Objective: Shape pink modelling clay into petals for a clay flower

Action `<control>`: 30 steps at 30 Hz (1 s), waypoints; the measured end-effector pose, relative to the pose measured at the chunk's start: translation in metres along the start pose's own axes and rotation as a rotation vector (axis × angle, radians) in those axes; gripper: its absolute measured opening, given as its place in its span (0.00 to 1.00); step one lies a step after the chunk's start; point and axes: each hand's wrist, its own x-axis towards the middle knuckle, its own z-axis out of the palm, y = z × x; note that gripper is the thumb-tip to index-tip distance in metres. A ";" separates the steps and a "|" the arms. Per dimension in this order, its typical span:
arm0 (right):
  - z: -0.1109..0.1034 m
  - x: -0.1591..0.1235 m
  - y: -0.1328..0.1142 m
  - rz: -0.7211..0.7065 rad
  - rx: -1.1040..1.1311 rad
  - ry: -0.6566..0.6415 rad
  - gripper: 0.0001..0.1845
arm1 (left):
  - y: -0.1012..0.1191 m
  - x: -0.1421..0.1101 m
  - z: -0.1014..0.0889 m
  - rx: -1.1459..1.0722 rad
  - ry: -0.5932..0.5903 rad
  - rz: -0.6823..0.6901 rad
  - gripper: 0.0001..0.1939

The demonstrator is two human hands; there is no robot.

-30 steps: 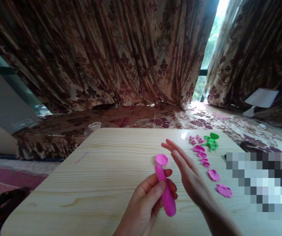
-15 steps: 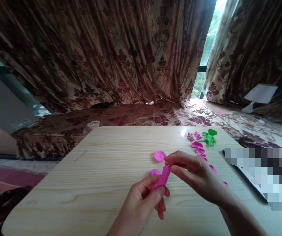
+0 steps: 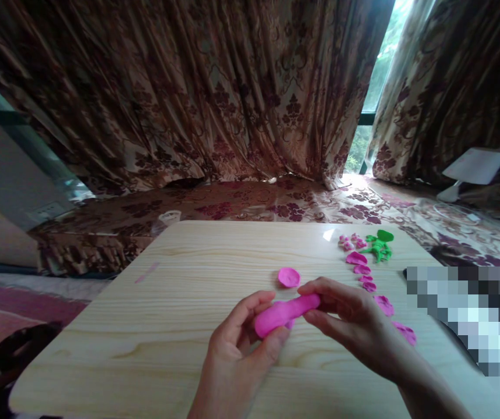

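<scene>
A thick pink roll of modelling clay (image 3: 282, 314) is held above the table between both hands. My left hand (image 3: 243, 337) grips its wider end, with the thumb along the underside and the fingers curled behind. The thinner right end is pinched between the thumb and fingers of my right hand (image 3: 346, 308). Just beyond the hands lies a flat round pink clay disc (image 3: 288, 277). Another pink piece lies behind the roll, mostly hidden by it.
Several pink clay petals (image 3: 362, 269) form a line down the table's right side. Small pink-and-white bits (image 3: 351, 241) and green clay pieces (image 3: 379, 249) lie at the far right. A dark-edged, blurred-out object (image 3: 463, 317) rests on the right. Beyond the wooden table (image 3: 145, 314) stands a white lamp (image 3: 477, 166).
The clay roll has turned from steeply slanted to nearly level. My right hand has gone from its top tip to its right end, and the left hand's fingers have shifted around it.
</scene>
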 end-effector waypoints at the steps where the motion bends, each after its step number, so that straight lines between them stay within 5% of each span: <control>1: 0.002 -0.001 0.001 0.007 -0.003 0.015 0.10 | 0.001 0.000 0.000 -0.031 0.001 0.002 0.18; 10: 0.034 -0.009 0.002 0.081 0.156 0.088 0.09 | 0.003 0.003 0.006 -0.214 -0.012 0.077 0.15; 15: 0.050 -0.009 0.008 0.089 0.330 0.145 0.12 | 0.006 0.000 0.012 -0.164 -0.097 0.010 0.12; 30: 0.052 -0.010 0.011 0.082 0.333 0.249 0.12 | 0.006 0.007 0.016 -0.350 -0.133 -0.058 0.18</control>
